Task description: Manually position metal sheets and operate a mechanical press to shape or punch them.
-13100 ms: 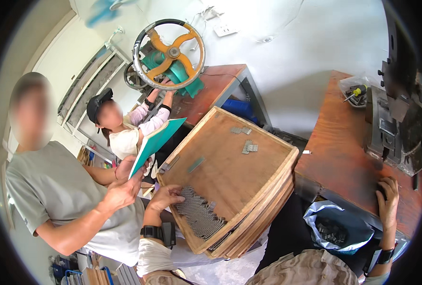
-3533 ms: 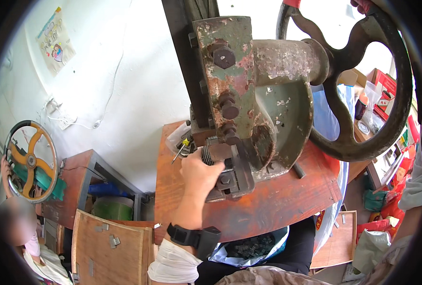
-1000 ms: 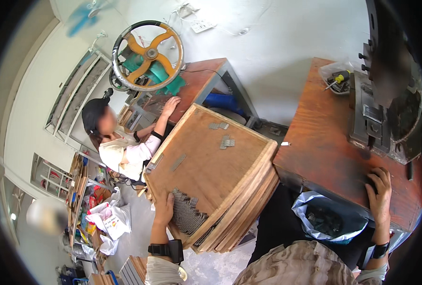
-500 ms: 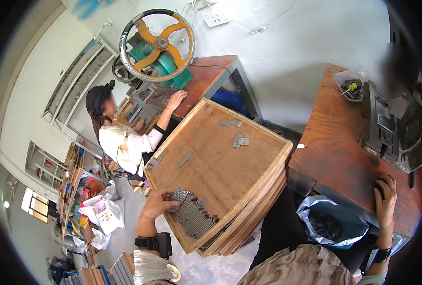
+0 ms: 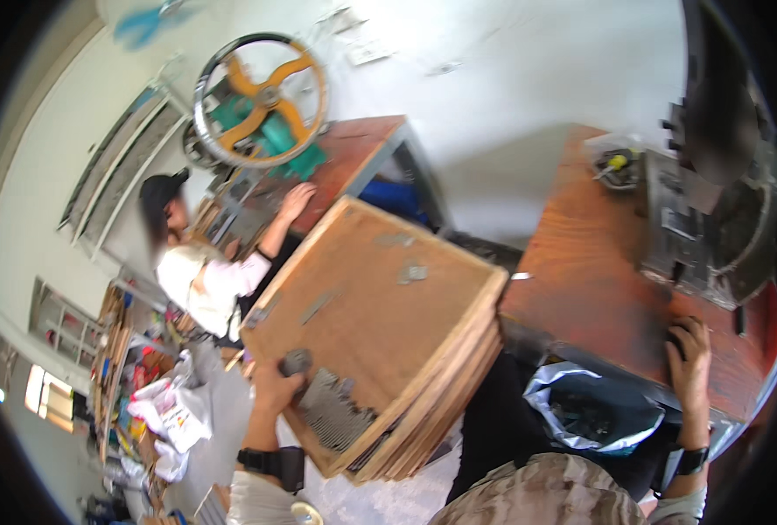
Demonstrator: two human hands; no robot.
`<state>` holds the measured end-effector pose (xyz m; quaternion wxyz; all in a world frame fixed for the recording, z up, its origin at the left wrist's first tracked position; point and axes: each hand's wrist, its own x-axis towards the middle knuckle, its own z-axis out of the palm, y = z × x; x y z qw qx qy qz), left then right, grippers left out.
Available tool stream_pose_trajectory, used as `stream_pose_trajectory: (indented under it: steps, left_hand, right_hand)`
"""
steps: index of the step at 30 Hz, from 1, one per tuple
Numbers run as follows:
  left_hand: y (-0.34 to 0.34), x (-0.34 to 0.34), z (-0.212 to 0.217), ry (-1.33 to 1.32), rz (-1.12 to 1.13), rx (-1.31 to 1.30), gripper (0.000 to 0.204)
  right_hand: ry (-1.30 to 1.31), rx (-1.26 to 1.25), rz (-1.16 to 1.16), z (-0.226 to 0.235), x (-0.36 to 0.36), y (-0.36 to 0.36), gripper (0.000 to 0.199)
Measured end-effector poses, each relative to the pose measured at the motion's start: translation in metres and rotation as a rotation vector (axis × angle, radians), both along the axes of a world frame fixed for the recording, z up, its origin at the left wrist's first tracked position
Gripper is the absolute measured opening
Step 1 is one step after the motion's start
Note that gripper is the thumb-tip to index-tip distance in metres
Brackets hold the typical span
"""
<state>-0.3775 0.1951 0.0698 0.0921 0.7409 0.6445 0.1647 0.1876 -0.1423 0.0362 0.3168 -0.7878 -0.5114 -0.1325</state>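
Note:
My left hand is over the near left corner of a shallow wooden tray. Its thumb and fingers are closed on a small clump of grey metal pieces. Just beside it, many more of these pieces lie packed in neat rows in the tray's near corner. A few small groups of pieces sit farther back on the tray's bare wood. My right hand rests on the reddish workbench, fingers bent and slightly apart, holding nothing that I can see.
The tray tops a stack of similar trays. A dark machine stands on the bench, beside a bag with a yellow-handled screwdriver. Below hangs a lined bin. At left, a co-worker sits by a green press with a handwheel.
My left hand has lifted a clump of metal pieces off the packed rows. The whole view has shifted and blurred somewhat. My right hand stays on the bench.

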Motion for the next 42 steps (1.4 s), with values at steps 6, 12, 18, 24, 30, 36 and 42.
stream_pose_trajectory:
  steps: [6,12,18,24,30,36,42]
  left_hand:
    - [-0.021,0.099,0.083,-0.512,-0.129,-0.201,0.049]
    - [-0.092,0.353,0.069,-0.393,-1.053,-0.33,0.049]
    - [-0.146,0.458,-0.004,-0.21,-1.404,-0.062,0.052]
    - [-0.151,0.45,-0.021,-0.375,-1.394,0.04,0.059]
    - [-0.148,0.45,-0.03,-0.462,-1.377,0.062,0.063]
    - [-0.137,0.448,-0.023,-0.531,-1.328,-0.206,0.065]
    - [-0.148,0.445,-0.033,-0.519,-1.358,-0.044,0.07]
  right_hand:
    - [-0.016,0.031,0.07,0.01,-0.009,0.018,0.024]
    - [0.092,0.103,0.064,0.006,0.005,-0.001,0.024]
    - [0.158,-0.018,0.133,0.01,0.012,-0.012,0.049]
    - [0.016,-0.539,-0.06,0.008,0.002,0.016,0.102]
    - [0.041,-0.412,0.116,0.007,0.005,0.027,0.1]
    - [0.32,-0.077,0.266,0.017,0.016,0.036,0.063]
    - [0.155,-0.168,0.089,0.01,0.001,0.033,0.074]
